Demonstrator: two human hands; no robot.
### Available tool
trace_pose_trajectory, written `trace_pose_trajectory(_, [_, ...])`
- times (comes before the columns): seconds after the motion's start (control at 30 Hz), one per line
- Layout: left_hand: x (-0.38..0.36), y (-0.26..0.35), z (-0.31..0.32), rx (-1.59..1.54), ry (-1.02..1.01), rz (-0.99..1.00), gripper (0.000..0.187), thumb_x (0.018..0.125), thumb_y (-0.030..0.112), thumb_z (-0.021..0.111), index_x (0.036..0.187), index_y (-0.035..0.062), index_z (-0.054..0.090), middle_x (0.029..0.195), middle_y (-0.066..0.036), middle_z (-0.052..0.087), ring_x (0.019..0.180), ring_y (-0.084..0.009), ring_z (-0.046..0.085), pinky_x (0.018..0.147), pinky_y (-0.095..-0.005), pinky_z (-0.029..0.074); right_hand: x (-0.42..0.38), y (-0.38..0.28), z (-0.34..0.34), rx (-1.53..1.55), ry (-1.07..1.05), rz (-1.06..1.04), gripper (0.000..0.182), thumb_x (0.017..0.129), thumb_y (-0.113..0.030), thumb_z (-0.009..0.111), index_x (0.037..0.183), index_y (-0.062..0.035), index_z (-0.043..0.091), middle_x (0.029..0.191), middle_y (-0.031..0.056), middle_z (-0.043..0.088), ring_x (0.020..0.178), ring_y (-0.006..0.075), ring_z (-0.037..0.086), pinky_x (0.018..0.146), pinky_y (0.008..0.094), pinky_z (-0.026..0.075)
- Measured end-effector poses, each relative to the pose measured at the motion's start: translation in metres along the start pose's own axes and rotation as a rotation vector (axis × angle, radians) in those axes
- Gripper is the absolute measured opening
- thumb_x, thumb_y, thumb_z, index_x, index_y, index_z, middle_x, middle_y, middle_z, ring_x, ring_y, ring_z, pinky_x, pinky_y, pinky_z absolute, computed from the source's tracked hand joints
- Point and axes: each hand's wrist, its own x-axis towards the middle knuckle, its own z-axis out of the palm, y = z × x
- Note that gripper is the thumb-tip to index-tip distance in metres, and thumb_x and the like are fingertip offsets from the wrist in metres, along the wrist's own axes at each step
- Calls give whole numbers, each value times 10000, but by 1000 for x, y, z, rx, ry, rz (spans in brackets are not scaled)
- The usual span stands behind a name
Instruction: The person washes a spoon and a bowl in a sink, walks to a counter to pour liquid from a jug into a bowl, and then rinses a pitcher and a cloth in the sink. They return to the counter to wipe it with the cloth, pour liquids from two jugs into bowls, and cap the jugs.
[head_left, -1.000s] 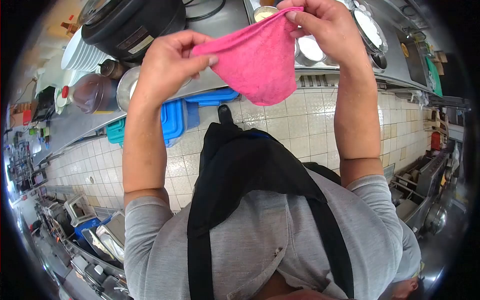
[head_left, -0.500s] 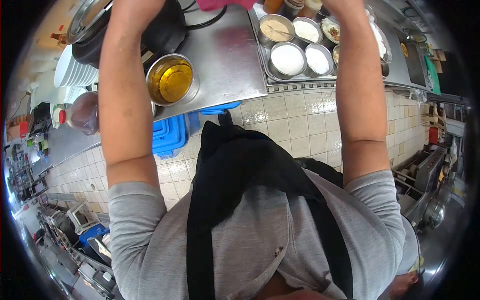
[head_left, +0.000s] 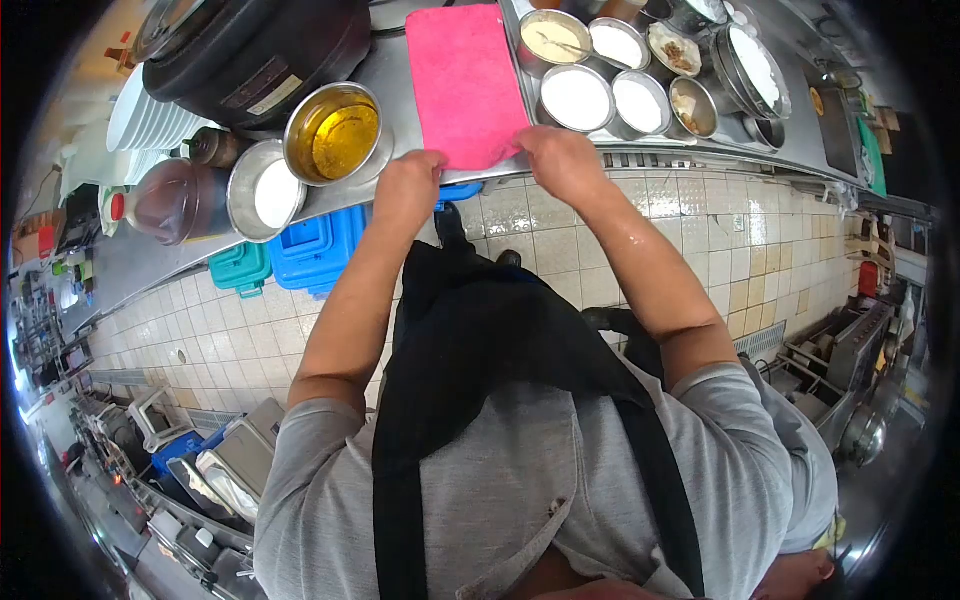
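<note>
A pink cloth (head_left: 467, 85) lies spread on the steel counter, its near edge at the counter's front. My left hand (head_left: 408, 187) pinches the cloth's near left corner. At the near right corner, my right hand (head_left: 566, 163) grips the same cloth with closed fingers. Left of the cloth stands a metal bowl of yellow oil (head_left: 341, 143), with a metal bowl of white powder (head_left: 275, 195) beside it. To the right are several metal containers of white powder (head_left: 577, 97), one of them close to my right hand.
A large black cooker (head_left: 270, 70) stands at the back left, near stacked white plates (head_left: 150, 125). A plastic jug of dark liquid (head_left: 180, 200) is at the counter's left. Blue plastic bins (head_left: 318, 250) sit below on the tiled floor (head_left: 560, 240). Another person is partly visible at lower right.
Both hands have come back toward me and closer together from the far side of the counter. The pink cloth, earlier only glimpsed at the top edge, now lies stretched out on the counter.
</note>
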Motion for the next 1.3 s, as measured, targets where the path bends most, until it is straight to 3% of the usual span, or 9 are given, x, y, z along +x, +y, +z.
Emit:
trace_pose_trajectory(0.2, [-21, 5, 0, 18, -104, -66, 236, 837, 135, 642, 1064, 107, 698, 1015, -152, 690, 906, -342, 663, 812, -427, 527, -43, -15, 17, -92, -64, 20, 285, 790, -63, 575, 1059, -100, 663, 1157, 117, 649, 1016, 319, 629, 819, 420, 524])
trace_pose_trajectory(0.27, [-5, 18, -12, 41, -138, -90, 267, 845, 166, 645, 1103, 112, 686, 1049, -149, 685, 921, -341, 661, 829, -429, 524, -38, -32, 12, -4, -87, 63, 348, 828, -165, 625, 1173, -120, 631, 1306, 141, 562, 1156, 340, 551, 936, 428, 480])
trace_pose_trajectory(0.37, [56, 12, 4, 50, 144, 33, 371, 852, 233, 648, 1211, 139, 640, 1227, -169, 615, 1112, -359, 584, 958, -439, 466, -18, -39, 29, 13, 70, -98, 481, 804, -260, 711, 1253, -136, 593, 1394, 179, 474, 1231, 368, 480, 988, 467, 440])
trace_pose_trajectory(0.4, [82, 7, 17, 56, 296, 152, 397, 845, 239, 650, 1232, 151, 631, 1286, -181, 581, 1190, -380, 538, 998, -454, 438, -13, -43, 35, -7, 29, -105, 608, 813, -409, 695, 1338, -150, 532, 1462, 231, 365, 1339, 429, 350, 1073, 554, 322])
trace_pose_trajectory(0.47, [126, 7, 33, 152, 289, 157, 515, 875, 342, 619, 1360, 189, 535, 1487, -176, 382, 1393, -432, 280, 1132, -516, 257, -3, -53, 42, -51, 21, -96, 676, 817, -468, 666, 1387, -158, 476, 1499, 230, 300, 1376, 443, 272, 1092, 586, 259])
trace_pose_trajectory(0.53, [158, 4, 50, 269, 269, 136, 567, 891, 416, 578, 1408, 209, 472, 1527, -173, 305, 1415, -442, 210, 1148, -535, 194, -2, -49, 61, -97, -96, -50, 848, 817, -596, 591, 1504, -199, 293, 1577, 200, 135, 1441, 463, 84, 1119, 653, 106])
trace_pose_trajectory(0.67, [178, -16, 74, 376, 48, -91, 719, 890, 596, 492, 1498, 250, 326, 1595, -157, 134, 1457, -430, 64, 1162, -580, 60, -2, -49, 65, -189, -328, -1, 904, 798, -607, 602, 1526, -221, 231, 1592, 159, 116, 1450, 451, 47, 1131, 653, 61])
trace_pose_trajectory(0.97, [215, -6, 83, 249, 98, -338, 842, 816, 677, 535, 1485, 201, 346, 1554, -201, 202, 1437, -448, 103, 1142, -610, 62, 1, -48, 60, -111, -344, 13, 915, 765, -531, 690, 1513, -219, 266, 1590, 141, 120, 1452, 438, 45, 1136, 650, 46])
trace_pose_trajectory(1.3, [212, 4, 76, 277, 57, -349, 884, 810, 662, 556, 1509, 187, 298, 1563, -212, 169, 1442, -463, 58, 1145, -608, 32, 3, -50, 56, -137, -394, 14, 931, 757, -521, 704, 1511, -190, 270, 1593, 151, 102, 1454, 438, 33, 1140, 646, 37])
